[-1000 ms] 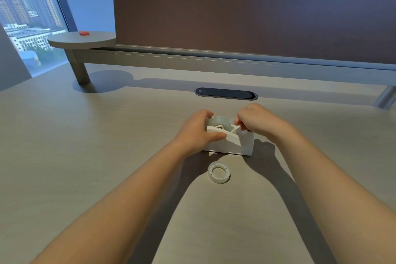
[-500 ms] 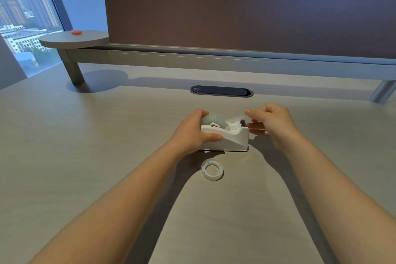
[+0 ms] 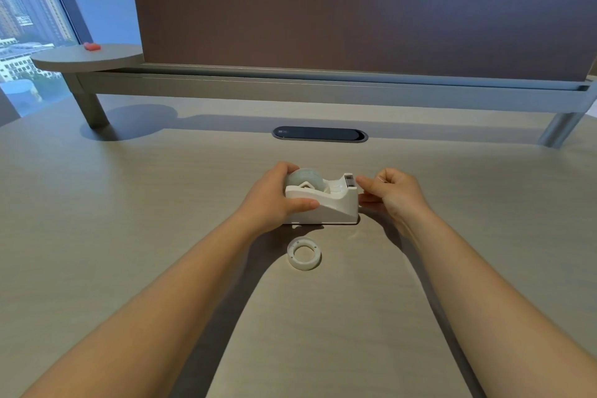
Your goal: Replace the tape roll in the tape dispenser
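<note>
Sitting upper left: small red object (image 3: 92, 46) on round grey shelf (image 3: 87, 58). Frame centre: left hand (image 3: 273, 199) clasps rear of white tape dispenser (image 3: 326, 205) on wooden desk (image 3: 129, 220), fingers curled over tape roll (image 3: 306, 181) seated in cradle, thumb pressed on near side. Empty white tape core (image 3: 304, 253) lies flat just below dispenser. Right of cutter end: right hand (image 3: 392, 195), fingers curled loosely, thumb and forefinger tips together; whether pinching tape, cannot tell.

White tape dispenser (image 3: 326, 205): stood upright at desk centre, cutter end at 3 o'clock, a pale grey-green tape roll (image 3: 305, 180) seated in its cradle. Empty white ring core (image 3: 304, 253): lay flat, near, at 6 o'clock.
</note>
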### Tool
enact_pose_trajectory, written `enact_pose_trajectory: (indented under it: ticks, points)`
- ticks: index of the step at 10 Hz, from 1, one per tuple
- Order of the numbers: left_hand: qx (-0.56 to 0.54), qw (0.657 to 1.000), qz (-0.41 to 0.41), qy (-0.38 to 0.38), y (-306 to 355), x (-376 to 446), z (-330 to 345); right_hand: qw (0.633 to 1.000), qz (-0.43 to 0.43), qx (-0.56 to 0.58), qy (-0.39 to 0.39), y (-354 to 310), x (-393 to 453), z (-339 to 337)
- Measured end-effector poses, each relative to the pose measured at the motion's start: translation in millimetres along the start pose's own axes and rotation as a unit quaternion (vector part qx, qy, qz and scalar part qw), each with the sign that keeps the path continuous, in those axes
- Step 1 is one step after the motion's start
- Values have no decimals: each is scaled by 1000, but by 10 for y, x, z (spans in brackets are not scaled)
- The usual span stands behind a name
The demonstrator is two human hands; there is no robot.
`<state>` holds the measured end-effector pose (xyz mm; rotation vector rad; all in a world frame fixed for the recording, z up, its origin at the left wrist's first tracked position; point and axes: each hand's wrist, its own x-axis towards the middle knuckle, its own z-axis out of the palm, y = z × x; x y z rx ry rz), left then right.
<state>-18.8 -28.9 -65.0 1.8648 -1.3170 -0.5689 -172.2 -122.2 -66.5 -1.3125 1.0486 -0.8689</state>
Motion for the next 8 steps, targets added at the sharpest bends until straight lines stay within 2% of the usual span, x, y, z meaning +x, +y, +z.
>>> enact_pose_trajectory:
  ticks: [1, 3, 4, 7, 8]
  points:
    - [0, 1000, 0, -5, 5, -6, 6, 999, 33, -7, -21, 18, 17, 7]
    - [5, 1000, -2, -4, -10, -3, -2, 986, 154, 36, -57, 8, 26, 31]
    - [5, 1000, 5, -7, -14, -2, -5, 983, 164, 58, -52, 15, 39, 44]
    - [12, 1000, 2, -12, 1, -19, 16, 992, 123, 17, -37, 29, 2, 74]
    - [75, 997, -9, 13, 70, -48, 31, 985, 11, -163, 51, 22, -87, 30]
